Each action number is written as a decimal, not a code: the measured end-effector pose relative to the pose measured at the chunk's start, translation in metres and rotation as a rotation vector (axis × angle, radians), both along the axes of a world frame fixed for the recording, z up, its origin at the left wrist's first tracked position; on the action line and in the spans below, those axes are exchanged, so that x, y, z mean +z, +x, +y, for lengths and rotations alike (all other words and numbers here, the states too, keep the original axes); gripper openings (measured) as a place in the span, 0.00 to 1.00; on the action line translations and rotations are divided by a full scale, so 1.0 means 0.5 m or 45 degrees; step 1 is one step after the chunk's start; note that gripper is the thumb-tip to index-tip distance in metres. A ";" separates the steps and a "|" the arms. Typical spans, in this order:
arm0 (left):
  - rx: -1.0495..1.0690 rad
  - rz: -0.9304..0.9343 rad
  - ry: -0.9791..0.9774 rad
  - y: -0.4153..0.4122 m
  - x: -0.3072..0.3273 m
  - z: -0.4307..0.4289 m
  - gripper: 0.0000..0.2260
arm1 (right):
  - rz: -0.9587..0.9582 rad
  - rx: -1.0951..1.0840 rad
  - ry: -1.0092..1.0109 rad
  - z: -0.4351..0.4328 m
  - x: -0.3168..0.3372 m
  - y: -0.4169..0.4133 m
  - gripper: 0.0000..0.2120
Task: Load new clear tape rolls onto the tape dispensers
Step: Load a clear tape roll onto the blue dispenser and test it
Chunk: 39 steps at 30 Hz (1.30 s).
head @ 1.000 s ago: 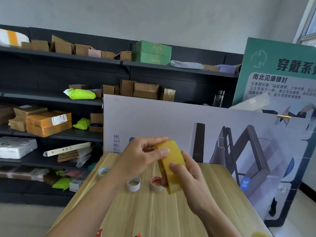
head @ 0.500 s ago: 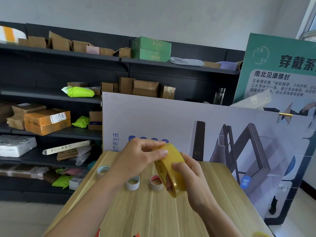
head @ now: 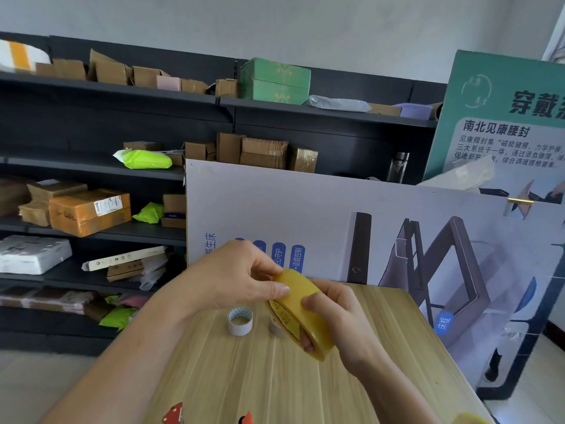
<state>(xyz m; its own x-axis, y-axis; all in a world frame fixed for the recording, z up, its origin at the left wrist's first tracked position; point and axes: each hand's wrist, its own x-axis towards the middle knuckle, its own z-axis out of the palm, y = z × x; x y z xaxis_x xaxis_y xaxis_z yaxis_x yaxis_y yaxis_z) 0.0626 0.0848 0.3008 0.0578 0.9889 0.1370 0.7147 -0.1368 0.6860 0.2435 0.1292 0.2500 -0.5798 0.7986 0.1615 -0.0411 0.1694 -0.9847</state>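
Both hands hold one yellowish tape roll (head: pixel 301 313) above the wooden table (head: pixel 382 347) — the left hand (head: pixel 232 280) pinches its top edge from ten o'clock, the right hand (head: pixel 339 319) grips it from three o'clock. Two small rolls (head: pixel 240 321) stand beneath — one half hidden.

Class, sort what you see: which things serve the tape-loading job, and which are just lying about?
Job: yellowish tape roll, left hand, right hand, red dispenser parts.
Lying about: white roll core, shelf boxes, green box, poster board.
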 end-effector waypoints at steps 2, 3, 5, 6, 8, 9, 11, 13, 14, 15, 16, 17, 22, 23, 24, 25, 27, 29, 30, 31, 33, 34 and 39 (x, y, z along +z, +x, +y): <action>-0.013 -0.025 0.012 0.003 -0.006 -0.002 0.12 | -0.028 -0.013 -0.012 0.001 -0.002 0.000 0.14; -0.011 -0.018 0.025 0.005 -0.011 -0.002 0.12 | -0.041 -0.018 -0.018 0.001 -0.003 0.000 0.14; 0.014 0.025 0.070 0.008 -0.025 0.003 0.13 | -0.053 -0.010 -0.030 -0.002 -0.003 0.001 0.13; 0.032 0.045 0.101 0.008 -0.031 0.005 0.12 | -0.052 -0.009 -0.043 -0.003 -0.003 0.002 0.12; 0.042 0.050 0.145 0.007 -0.039 0.007 0.12 | -0.052 -0.019 -0.076 -0.003 -0.002 0.005 0.12; 0.028 0.029 0.140 0.007 -0.043 0.008 0.12 | -0.059 -0.024 -0.079 -0.002 -0.002 0.006 0.13; -0.015 -0.036 0.104 0.008 -0.049 0.007 0.13 | -0.078 -0.041 -0.070 0.001 -0.003 0.008 0.17; -0.018 -0.063 0.095 0.008 -0.051 0.007 0.15 | -0.102 -0.059 -0.062 0.002 -0.003 0.009 0.18; -0.013 -0.059 0.102 0.008 -0.052 0.008 0.15 | -0.118 -0.068 -0.057 0.000 -0.003 0.009 0.17; -0.013 -0.044 0.114 0.007 -0.053 0.009 0.14 | -0.132 -0.072 -0.053 -0.001 -0.003 0.009 0.16; -0.009 -0.010 0.130 0.008 -0.054 0.009 0.13 | -0.142 -0.071 -0.051 -0.002 -0.004 0.009 0.16; 0.007 0.048 0.162 0.009 -0.057 0.009 0.13 | -0.144 -0.062 -0.052 -0.002 -0.006 0.009 0.16; 0.041 0.348 0.511 0.022 -0.075 -0.001 0.12 | -0.125 -0.093 -0.071 -0.003 -0.015 0.005 0.16; 0.037 0.368 0.540 0.024 -0.077 -0.003 0.12 | -0.125 -0.106 -0.061 -0.005 -0.016 0.003 0.15; 0.040 0.390 0.562 0.025 -0.078 -0.004 0.12 | -0.127 -0.119 -0.049 -0.006 -0.019 0.002 0.14; 0.046 0.429 0.587 0.025 -0.080 -0.005 0.12 | -0.131 -0.133 -0.035 -0.007 -0.021 -0.001 0.14; 0.055 0.546 0.653 0.027 -0.084 -0.005 0.13 | -0.142 -0.162 -0.004 -0.009 -0.026 -0.005 0.16; 0.066 0.606 0.706 0.029 -0.090 -0.004 0.12 | -0.143 -0.177 0.012 -0.012 -0.028 -0.009 0.16; 0.069 0.601 0.707 0.029 -0.093 -0.003 0.11 | -0.136 -0.176 0.013 -0.013 -0.028 -0.009 0.16; 0.071 0.580 0.697 0.028 -0.096 -0.002 0.10 | -0.129 -0.173 0.013 -0.014 -0.028 -0.009 0.15; 0.096 0.497 0.675 0.028 -0.101 0.000 0.05 | -0.125 -0.163 0.012 -0.015 -0.028 -0.008 0.15; 0.121 0.442 0.660 0.029 -0.103 0.001 0.05 | -0.130 -0.157 0.014 -0.016 -0.028 -0.008 0.13; 0.276 0.099 0.508 0.032 -0.113 0.004 0.06 | -0.164 -0.127 0.042 -0.019 -0.030 -0.001 0.07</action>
